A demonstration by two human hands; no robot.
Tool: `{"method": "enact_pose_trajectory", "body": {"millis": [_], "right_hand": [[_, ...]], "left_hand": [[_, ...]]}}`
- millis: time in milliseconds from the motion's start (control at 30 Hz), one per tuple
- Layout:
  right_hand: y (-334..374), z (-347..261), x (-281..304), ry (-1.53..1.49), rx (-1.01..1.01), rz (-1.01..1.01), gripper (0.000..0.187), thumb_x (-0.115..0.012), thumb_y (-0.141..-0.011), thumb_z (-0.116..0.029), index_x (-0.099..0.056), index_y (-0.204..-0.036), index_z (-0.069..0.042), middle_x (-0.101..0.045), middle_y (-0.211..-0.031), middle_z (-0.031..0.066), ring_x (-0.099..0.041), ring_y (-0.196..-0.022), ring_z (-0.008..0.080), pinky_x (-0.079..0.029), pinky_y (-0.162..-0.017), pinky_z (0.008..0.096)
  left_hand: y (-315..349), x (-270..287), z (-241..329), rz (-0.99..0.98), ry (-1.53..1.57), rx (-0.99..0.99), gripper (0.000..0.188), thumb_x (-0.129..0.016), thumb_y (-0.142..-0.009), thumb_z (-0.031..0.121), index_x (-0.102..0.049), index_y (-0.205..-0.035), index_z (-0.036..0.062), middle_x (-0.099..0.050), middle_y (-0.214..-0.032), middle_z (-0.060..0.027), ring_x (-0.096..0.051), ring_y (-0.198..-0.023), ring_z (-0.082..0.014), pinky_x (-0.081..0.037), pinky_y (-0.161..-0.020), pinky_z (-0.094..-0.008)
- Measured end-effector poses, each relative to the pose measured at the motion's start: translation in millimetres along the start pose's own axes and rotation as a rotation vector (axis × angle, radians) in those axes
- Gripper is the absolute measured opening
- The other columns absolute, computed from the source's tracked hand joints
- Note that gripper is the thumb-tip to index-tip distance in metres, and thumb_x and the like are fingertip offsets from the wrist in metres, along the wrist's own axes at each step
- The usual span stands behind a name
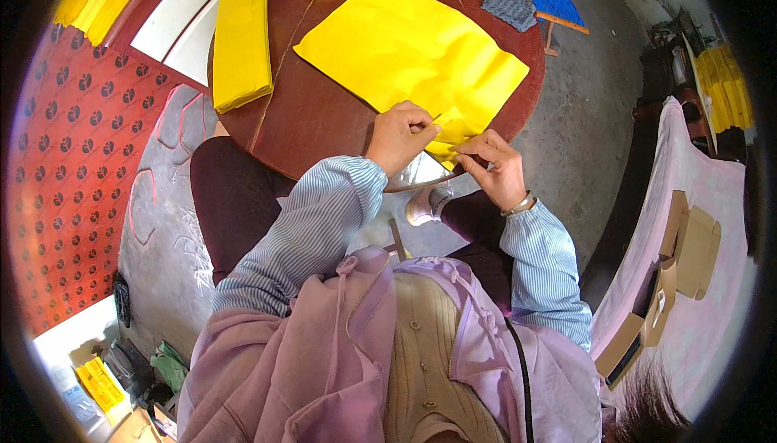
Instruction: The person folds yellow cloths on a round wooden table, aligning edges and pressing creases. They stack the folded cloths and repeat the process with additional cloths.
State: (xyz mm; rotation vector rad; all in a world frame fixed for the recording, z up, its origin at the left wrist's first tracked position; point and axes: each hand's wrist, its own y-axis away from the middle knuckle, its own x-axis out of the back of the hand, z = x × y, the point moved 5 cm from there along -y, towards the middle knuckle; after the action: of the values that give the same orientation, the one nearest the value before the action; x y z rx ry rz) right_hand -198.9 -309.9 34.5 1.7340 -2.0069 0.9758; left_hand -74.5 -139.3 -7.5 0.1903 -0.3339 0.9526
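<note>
Pinched between thumb and fingers of both left hand (401, 137) and right hand (497, 171), the creased near corner of a yellow sheet (409, 46) at the table (312, 115) edge, the rest spread across the round brown top, a yellow stack (242, 42) lay to its left.

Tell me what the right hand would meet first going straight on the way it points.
The right hand would first meet the creased near end of the yellow sheet, which it touches; beyond, perhaps the left hand, though depth is unclear.

Both hands (396, 138) on yellow sheet (409, 50)
</note>
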Motion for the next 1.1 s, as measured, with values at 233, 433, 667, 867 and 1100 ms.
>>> {"method": "enact_pose_trajectory", "body": {"millis": [233,433,667,867,1100], "right_hand": [[-1,26,-5,-0.23,-0.228,0.062,0.013,-0.087,-0.087,-0.003,-0.079,-0.096,0.001,-0.073,-0.09,0.0058,-0.07,-0.082,0.0135,-0.057,-0.073,0.0282],[0,35,-11,-0.341,-0.287,0.089,0.015,-0.089,-0.085,-0.003,-0.077,-0.093,0.001,-0.072,-0.089,0.0021,-0.066,-0.079,0.0087,-0.054,-0.072,0.0253],[-1,18,-7,-0.234,-0.242,0.076,0.02,-0.089,-0.085,-0.003,-0.074,-0.098,-0.001,-0.066,-0.09,-0.001,-0.064,-0.077,0.0067,-0.053,-0.068,0.0235],[0,5,-1,-0.116,-0.103,0.035,0.016,-0.086,-0.087,-0.002,-0.078,-0.101,0.0,-0.07,-0.091,0.0043,-0.07,-0.078,0.012,-0.056,-0.069,0.0251],[2,21,-2,-0.203,-0.262,0.013,0.013,-0.087,-0.087,-0.003,-0.079,-0.096,0.001,-0.073,-0.092,0.0057,-0.071,-0.085,0.0153,-0.058,-0.078,0.0279]], "left_hand": [[0,1,-2,-0.04,0.002,-0.065,0.017,-0.079,-0.093,0.013,-0.078,-0.102,-0.0014,-0.075,-0.108,-0.0115,-0.073,-0.091,-0.0205,-0.058,-0.085,-0.0303],[2,6,3,-0.132,-0.053,-0.214,0.02,-0.082,-0.086,0.008,-0.079,-0.105,0.001,-0.074,-0.112,-0.0107,-0.072,-0.099,-0.0224,-0.058,-0.09,-0.0321],[4,-2,2,0.029,-0.057,-0.066,0.018,-0.085,-0.087,0.013,-0.079,-0.098,0.0004,-0.075,-0.104,-0.0115,-0.072,-0.092,-0.0241,-0.058,-0.085,-0.0325],[1,-2,-1,0.038,-0.049,-0.05,0.019,-0.085,-0.088,0.014,-0.078,-0.097,-0.001,-0.076,-0.102,-0.0114,-0.072,-0.088,-0.0219,-0.057,-0.081,-0.0318],[1,-2,-1,-0.007,-0.034,-0.041,0.019,-0.084,-0.09,0.014,-0.078,-0.098,-0.0015,-0.076,-0.105,-0.0118,-0.073,-0.091,-0.0213,-0.058,-0.083,-0.0312]]}}
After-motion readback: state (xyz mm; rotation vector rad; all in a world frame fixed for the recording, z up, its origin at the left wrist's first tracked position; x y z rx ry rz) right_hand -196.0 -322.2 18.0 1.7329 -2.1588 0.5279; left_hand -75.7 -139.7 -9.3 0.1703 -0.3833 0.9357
